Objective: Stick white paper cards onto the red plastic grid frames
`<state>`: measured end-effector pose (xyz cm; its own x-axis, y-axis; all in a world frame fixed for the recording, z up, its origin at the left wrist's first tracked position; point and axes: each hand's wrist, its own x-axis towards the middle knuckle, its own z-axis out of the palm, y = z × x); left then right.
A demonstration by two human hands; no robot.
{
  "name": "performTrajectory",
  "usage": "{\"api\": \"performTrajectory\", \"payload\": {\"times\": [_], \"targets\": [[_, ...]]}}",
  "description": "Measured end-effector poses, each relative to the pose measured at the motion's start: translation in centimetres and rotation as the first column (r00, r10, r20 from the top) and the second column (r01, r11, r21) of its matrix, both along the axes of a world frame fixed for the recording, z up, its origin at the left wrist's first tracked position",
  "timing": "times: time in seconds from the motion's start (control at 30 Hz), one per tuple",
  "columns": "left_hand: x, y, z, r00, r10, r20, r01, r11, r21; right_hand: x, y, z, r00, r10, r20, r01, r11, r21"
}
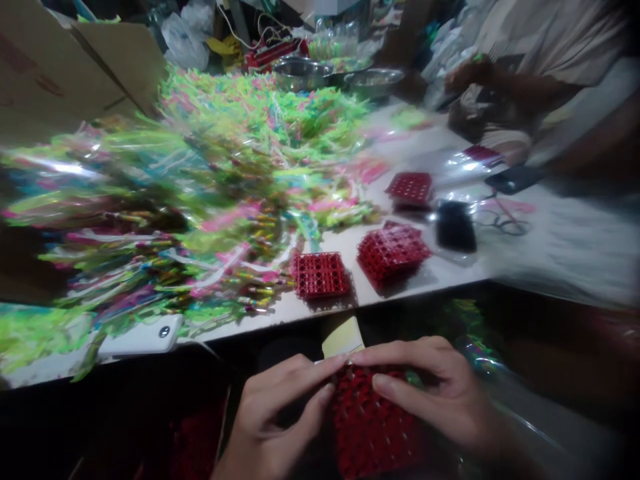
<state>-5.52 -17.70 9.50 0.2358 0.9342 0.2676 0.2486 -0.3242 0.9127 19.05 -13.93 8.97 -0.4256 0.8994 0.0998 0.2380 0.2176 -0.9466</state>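
Low in front of me, below the table edge, is a red perforated plastic grid (pixel 373 423). My left hand (pixel 277 407) grips its upper left edge, thumb and index finger bent over the corner. My right hand (pixel 433 387) holds the upper right side, the thumb pressing on its face and the index finger lying along the top. Both index fingertips almost meet at the top edge. Just behind them rises a pale yellow piece (pixel 344 337), perhaps paper or card. Whether the fingers also touch it, I cannot tell.
On the white table (pixel 320 313) lie red grid stacks (pixel 321 275), (pixel 393 253) and a large heap of green and pink streamer-like bundles (pixel 225 167). A white phone (pixel 143 337) rests at the front left, scissors (pixel 505 223) at right. Another person's arm (pixel 520 83) is at upper right.
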Motion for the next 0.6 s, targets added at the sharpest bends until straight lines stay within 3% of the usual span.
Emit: {"api": "performTrajectory", "payload": {"times": [0.13,0.23,0.3,0.37,0.43,0.53,0.6], "targets": [[-0.2,0.2,-0.3,0.998,-0.014,-0.062,0.013,1.000,-0.020,-0.2,-0.2,-0.5,0.997,-0.036,0.062,0.036,0.999,0.007],[-0.7,0.5,-2.2,0.997,0.011,-0.082,-0.018,0.996,-0.091,0.8,0.3,-0.2,0.994,-0.110,0.003,0.110,0.991,-0.076],[-1.0,0.6,-4.8,0.984,0.012,-0.176,-0.038,0.988,-0.147,2.9,1.4,0.0,0.967,-0.241,-0.081,0.226,0.960,-0.165],[-0.9,0.5,-8.2,0.925,-0.078,-0.371,0.000,0.978,-0.207,6.1,3.3,0.0,0.893,-0.431,-0.126,0.402,0.892,-0.207],[-0.1,0.3,-11.8,0.808,-0.193,-0.556,0.037,0.960,-0.279,9.9,6.2,-0.2,0.811,-0.578,-0.096,0.568,0.815,-0.114],[1.6,-0.2,-15.6,0.649,-0.418,-0.636,0.097,0.874,-0.475,15.1,11.9,-0.3,0.777,-0.629,-0.026,0.629,0.777,0.011],[2.4,-0.4,-16.7,0.612,-0.475,-0.632,0.110,0.843,-0.527,17.1,15.9,-0.2,0.796,-0.602,0.060,0.597,0.797,0.087]]}}
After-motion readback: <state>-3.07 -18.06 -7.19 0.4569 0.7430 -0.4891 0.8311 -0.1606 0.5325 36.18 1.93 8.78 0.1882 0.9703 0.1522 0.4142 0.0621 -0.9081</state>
